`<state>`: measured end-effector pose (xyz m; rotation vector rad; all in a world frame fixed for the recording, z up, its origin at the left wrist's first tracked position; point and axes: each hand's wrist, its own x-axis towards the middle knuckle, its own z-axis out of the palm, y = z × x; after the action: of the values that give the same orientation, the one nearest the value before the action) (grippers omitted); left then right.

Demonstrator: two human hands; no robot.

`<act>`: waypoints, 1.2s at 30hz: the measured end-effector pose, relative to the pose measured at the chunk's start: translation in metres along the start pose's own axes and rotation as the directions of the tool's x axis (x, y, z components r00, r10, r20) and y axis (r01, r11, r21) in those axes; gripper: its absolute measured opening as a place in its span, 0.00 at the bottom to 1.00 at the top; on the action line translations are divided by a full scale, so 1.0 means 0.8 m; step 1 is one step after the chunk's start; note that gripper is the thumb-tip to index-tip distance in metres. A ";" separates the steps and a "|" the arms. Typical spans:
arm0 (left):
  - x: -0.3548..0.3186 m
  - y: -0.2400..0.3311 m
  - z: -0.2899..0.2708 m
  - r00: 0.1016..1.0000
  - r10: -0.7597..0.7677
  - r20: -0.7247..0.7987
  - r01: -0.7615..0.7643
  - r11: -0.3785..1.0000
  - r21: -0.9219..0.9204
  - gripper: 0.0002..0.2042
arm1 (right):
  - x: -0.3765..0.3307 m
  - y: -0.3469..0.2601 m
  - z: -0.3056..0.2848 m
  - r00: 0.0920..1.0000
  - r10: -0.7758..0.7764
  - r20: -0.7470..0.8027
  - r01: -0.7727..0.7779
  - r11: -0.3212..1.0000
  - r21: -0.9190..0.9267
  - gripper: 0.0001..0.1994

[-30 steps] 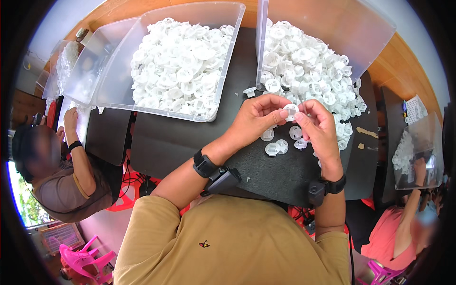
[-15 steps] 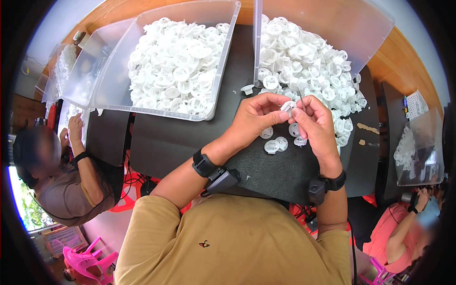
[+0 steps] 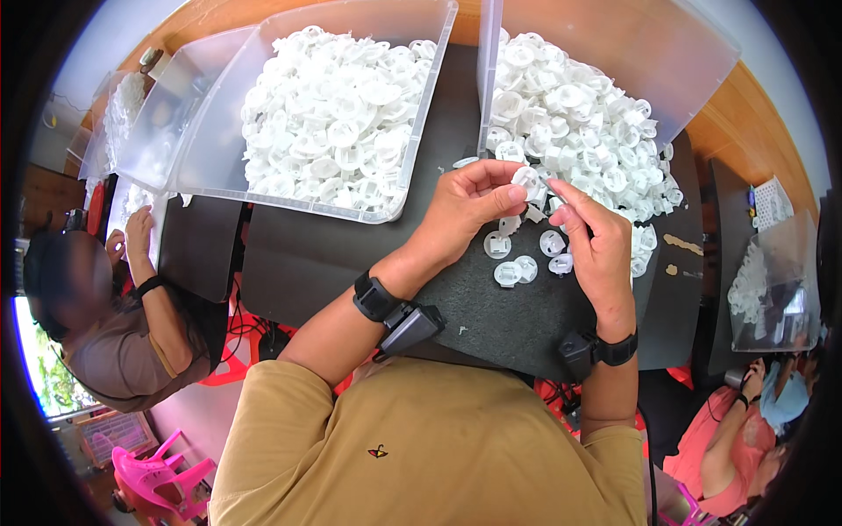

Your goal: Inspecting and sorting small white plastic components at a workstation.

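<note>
My left hand (image 3: 474, 200) pinches a round white plastic part (image 3: 527, 181) between thumb and fingertips, its disc face tilted up. Close against it, my right hand (image 3: 595, 237) is closed on a thin grey metal tool (image 3: 550, 185). Only the tool's tip shows; whether it touches the part I cannot tell. Below both hands, several loose white discs lie on the dark table mat, among them a disc with a slot (image 3: 497, 245) and an overlapping pair (image 3: 508, 273). A heap of like parts (image 3: 570, 114) spills from a tipped clear bin just beyond my right hand.
A clear plastic bin (image 3: 289, 202) full of white parts stands at the far left of the dark table (image 3: 307, 263). One person (image 3: 123, 342) works at the left, another (image 3: 719, 430) at the right. A smaller clear bin (image 3: 772, 333) sits at the right.
My right hand has turned and drawn slightly right and down, lowering the tool from its upright pose. The part in my left hand now shows its round face.
</note>
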<state>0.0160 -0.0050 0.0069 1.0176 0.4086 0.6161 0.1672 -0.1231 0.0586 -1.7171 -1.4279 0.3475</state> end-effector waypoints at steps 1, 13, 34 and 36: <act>0.001 0.000 -0.001 1.000 -0.007 -0.002 0.007 1.000 0.001 0.17 | 0.000 0.001 0.000 1.000 -0.024 0.004 0.024 0.999 -0.029 0.14; -0.001 0.003 0.000 1.000 -0.017 -0.017 0.018 0.999 0.032 0.16 | -0.002 -0.001 0.002 0.999 -0.035 -0.023 0.032 0.991 -0.129 0.15; -0.002 0.004 0.002 0.999 -0.030 -0.034 0.033 0.996 0.080 0.16 | -0.002 -0.003 0.001 1.000 -0.014 0.006 0.015 0.991 -0.132 0.15; -0.001 0.004 0.002 0.999 -0.024 -0.031 0.027 0.997 0.078 0.16 | -0.002 -0.002 0.001 1.000 -0.015 0.006 0.015 0.992 -0.129 0.14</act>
<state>0.0152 -0.0056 0.0103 1.0772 0.4743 0.5969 0.1655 -0.1243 0.0588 -1.8090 -1.4946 0.2565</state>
